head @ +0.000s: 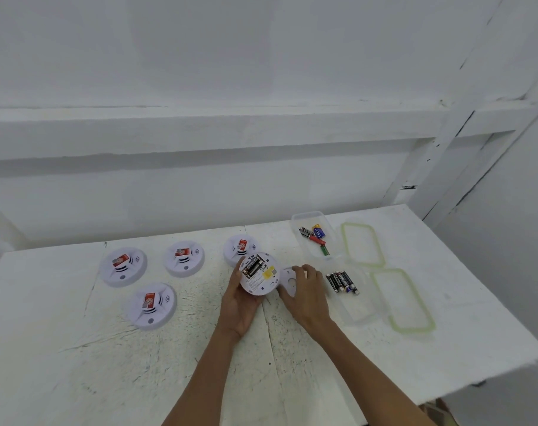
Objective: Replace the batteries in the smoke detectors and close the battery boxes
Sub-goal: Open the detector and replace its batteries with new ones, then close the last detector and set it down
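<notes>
Left hand (240, 305) cups upturned detector (259, 273); right hand (307, 290) grips round backplate (287, 278).

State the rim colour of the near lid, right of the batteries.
Pale green rim on a clear lid; the head view shows it best.

The left grip (240, 305) covers the lower rim of the upturned smoke detector (259, 273), whose label print is too small to read, and that detector hides the near edge of a second detector (240, 245) behind it. The right grip (307, 295) covers part of a round white plate (287, 279) at the frame's centre. Both forearms (200, 376) and the counter (77, 379) run off the bottom edge; lettering on the batteries (341, 281) is blurred.
</notes>
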`<action>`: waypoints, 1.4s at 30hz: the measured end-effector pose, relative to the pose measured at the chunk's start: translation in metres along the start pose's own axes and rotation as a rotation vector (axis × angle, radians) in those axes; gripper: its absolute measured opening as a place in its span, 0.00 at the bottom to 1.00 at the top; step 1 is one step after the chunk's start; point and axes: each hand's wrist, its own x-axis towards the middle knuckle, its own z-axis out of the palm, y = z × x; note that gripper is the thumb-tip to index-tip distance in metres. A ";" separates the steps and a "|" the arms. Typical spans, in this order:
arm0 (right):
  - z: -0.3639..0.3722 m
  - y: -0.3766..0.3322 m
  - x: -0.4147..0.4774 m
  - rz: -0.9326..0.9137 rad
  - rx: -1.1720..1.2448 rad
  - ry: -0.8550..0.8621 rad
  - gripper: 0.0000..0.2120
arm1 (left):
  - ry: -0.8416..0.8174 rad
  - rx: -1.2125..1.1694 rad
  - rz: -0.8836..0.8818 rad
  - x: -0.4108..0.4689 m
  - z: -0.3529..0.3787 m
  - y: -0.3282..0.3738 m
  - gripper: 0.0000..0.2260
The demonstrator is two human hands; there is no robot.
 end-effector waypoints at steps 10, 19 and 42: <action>0.005 -0.003 -0.010 0.143 -0.090 0.008 0.37 | 0.061 -0.068 -0.067 0.000 -0.010 0.001 0.20; 0.002 -0.006 -0.007 0.123 -0.126 -0.060 0.24 | 0.050 -0.046 -0.069 0.005 -0.010 0.001 0.21; -0.011 -0.051 0.007 -0.308 0.128 0.085 0.32 | -0.094 0.122 -0.009 0.001 -0.008 0.000 0.34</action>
